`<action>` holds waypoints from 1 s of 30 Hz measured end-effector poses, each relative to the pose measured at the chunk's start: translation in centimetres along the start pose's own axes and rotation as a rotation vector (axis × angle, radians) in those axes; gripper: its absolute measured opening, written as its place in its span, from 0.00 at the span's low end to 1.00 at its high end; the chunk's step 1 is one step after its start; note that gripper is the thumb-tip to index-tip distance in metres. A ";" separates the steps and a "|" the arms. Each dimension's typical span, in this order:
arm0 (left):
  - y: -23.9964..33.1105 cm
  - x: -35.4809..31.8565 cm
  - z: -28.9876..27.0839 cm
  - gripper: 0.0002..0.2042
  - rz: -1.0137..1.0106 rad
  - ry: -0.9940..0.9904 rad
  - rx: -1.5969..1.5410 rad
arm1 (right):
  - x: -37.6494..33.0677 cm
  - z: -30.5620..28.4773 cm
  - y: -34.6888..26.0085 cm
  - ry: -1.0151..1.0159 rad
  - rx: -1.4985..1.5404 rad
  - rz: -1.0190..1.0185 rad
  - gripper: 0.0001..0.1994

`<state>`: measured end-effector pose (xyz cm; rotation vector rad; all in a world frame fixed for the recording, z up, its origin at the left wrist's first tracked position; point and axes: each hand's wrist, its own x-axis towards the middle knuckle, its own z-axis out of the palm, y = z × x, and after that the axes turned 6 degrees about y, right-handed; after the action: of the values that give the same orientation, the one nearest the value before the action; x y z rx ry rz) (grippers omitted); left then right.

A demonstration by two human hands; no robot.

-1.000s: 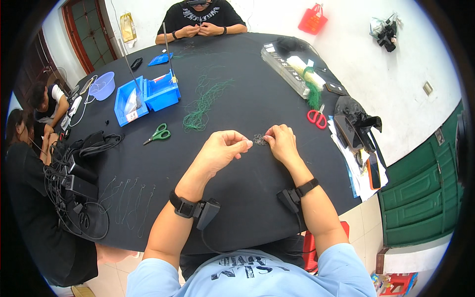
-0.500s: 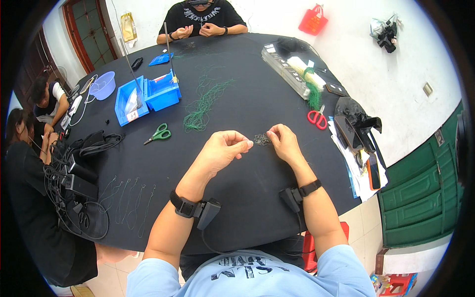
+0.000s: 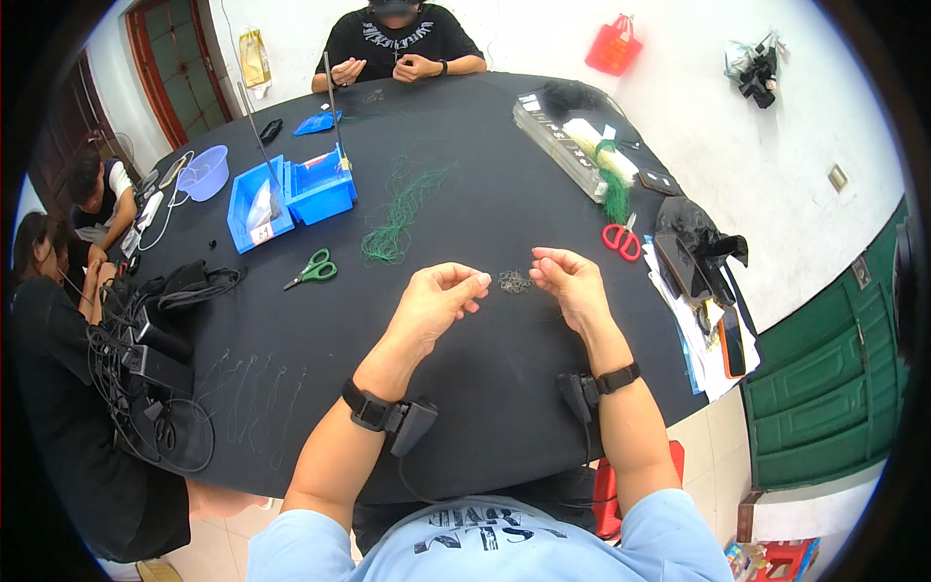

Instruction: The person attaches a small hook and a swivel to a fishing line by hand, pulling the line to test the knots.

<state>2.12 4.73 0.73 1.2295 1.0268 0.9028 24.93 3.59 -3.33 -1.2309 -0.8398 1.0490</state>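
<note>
My left hand point(image 3: 443, 299) is closed in a pinch, thumb against forefinger, left of a small heap of tiny dark metal pieces point(image 3: 514, 281). Whatever it pinches is too fine to make out. Just right of the heap, my right hand point(image 3: 572, 284) hovers with its thumb and fingertips drawn together; anything between them is too small to see. A loose tangle of green thread point(image 3: 388, 238) lies beyond my left hand. Green-handled scissors point(image 3: 312, 270) rest farther left. Several short lengths of thread point(image 3: 254, 393) are laid out side by side at the near left.
Two blue bins point(image 3: 320, 194) with upright rods stand at far left, near a purple basin point(image 3: 204, 173). Black cables and boxes point(image 3: 160, 344) crowd the left edge. Red scissors point(image 3: 621, 241), clear cases point(image 3: 558, 145) and papers with phones point(image 3: 713, 339) line the right. Other people sit around the table.
My right hand has lifted off the metal heap and drawn slightly right and nearer, its fingers less tightly bunched. My left hand has shifted slightly nearer, still pinched.
</note>
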 end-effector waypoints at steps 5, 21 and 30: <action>-2.1 0.1 1.4 0.12 -0.079 0.049 -0.392 | -1.7 1.2 -1.0 -0.115 0.227 0.022 0.12; -2.3 -0.7 3.3 0.08 -0.364 -0.019 -0.974 | -5.0 5.4 0.5 0.046 -0.250 -0.615 0.07; -1.4 -1.0 2.7 0.07 -0.428 -0.181 -0.990 | -4.8 4.7 -0.5 0.062 -0.341 -1.003 0.10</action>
<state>4.34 2.76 -0.43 0.2330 0.5232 0.7760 19.10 0.58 -1.86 -0.9003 -1.4094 0.0548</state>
